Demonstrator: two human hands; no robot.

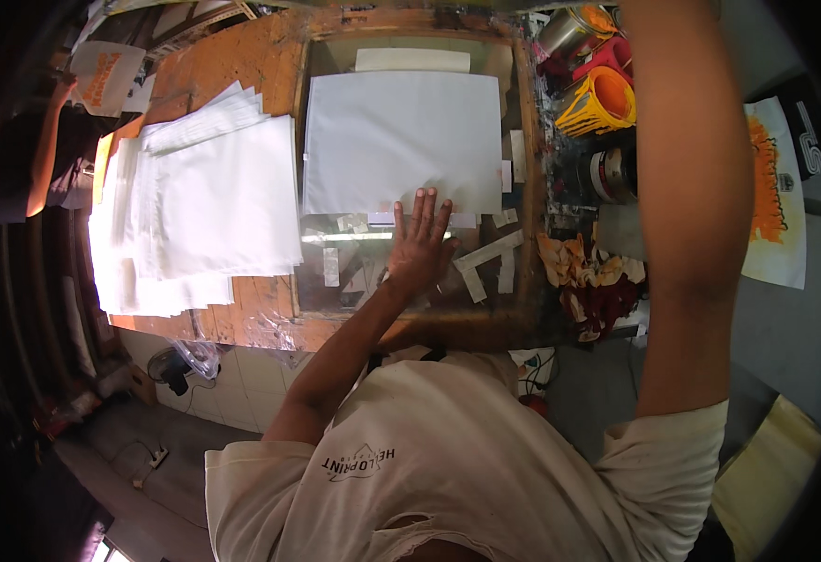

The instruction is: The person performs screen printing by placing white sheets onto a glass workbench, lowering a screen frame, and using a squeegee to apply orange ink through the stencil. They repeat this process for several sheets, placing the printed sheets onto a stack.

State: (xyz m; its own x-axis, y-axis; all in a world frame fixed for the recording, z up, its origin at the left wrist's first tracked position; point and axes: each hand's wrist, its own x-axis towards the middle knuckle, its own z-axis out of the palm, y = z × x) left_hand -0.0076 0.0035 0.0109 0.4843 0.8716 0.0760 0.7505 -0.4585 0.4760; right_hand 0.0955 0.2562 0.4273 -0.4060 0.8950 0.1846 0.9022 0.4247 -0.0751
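Note:
My left hand (420, 245) lies flat with fingers spread, its fingertips on the near edge of a white sheet (401, 140). This sheet, paper or thin plastic, rests on a glass panel (359, 272) set in a wooden table. Beyond its far edge shows a pale strip (412, 61). My right arm (692, 187) reaches up past the top of the picture, so the right hand is out of sight. Left of the glass lies a loose stack of white sheets (223, 197), some fanned out of line.
Tape pieces (485, 258) stick to the glass. Along the right are an orange-smeared pot (607, 98), a can (565, 33), a dark jar (612, 175) and stained rags (593, 281). An orange-printed sheet (774, 192) hangs farther right. At far left, another person's arm (47, 155) is beside a printed sheet (106, 75).

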